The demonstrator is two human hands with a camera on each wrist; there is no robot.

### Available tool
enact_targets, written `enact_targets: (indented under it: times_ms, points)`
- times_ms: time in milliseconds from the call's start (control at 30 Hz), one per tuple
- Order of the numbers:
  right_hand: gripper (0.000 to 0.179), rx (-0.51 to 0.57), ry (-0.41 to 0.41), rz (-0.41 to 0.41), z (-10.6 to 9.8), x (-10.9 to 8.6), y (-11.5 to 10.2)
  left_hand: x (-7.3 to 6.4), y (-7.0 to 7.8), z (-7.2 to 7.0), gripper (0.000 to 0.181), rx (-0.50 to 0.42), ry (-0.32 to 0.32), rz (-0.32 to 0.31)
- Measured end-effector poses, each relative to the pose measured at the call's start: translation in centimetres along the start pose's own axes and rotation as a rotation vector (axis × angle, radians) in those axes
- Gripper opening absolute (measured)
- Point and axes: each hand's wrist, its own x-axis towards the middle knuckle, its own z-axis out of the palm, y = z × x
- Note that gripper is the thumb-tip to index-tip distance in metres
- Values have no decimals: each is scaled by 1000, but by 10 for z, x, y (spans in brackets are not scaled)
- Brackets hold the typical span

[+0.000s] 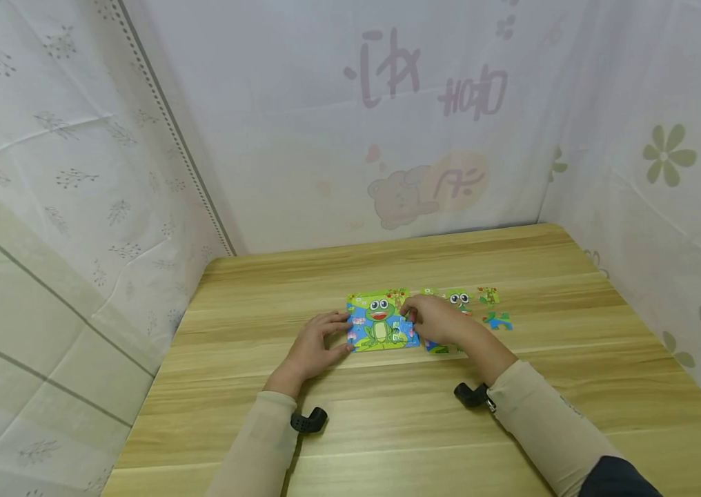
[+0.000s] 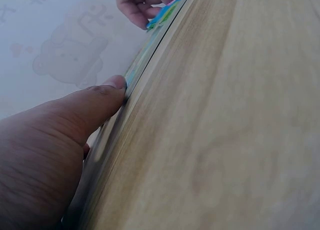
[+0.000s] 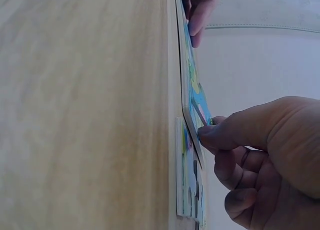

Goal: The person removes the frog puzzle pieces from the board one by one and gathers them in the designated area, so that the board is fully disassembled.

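A frog jigsaw puzzle (image 1: pixel 379 334) in a flat tray lies mid-table, its frog picture mostly filled in. My left hand (image 1: pixel 313 348) rests at the puzzle's left side, fingers spread along the edge and thumb near the lower corner. At the right side, my right hand (image 1: pixel 440 319) pinches a blue-and-pink puzzle piece (image 3: pixel 203 112) between thumb and forefinger. That piece stands tilted against the puzzle's surface in the right wrist view. Under and behind the right hand lies a second frog puzzle (image 1: pixel 459 299), partly hidden by it.
Loose puzzle pieces lie to the right, one with red spots (image 1: pixel 488 295) and a blue-green one (image 1: pixel 499 321). The wooden table (image 1: pixel 388 428) meets printed curtains (image 1: pixel 301 138) at the back and sides. Each wrist wears a black camera mount (image 1: pixel 309 420).
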Motion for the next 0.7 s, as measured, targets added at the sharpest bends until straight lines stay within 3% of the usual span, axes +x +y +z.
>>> enact_targets:
  times_ms: [700]
  points:
    - [55,-31,-30,-17,-2,-3,-1,0,-2,1,50,0,-2,-11]
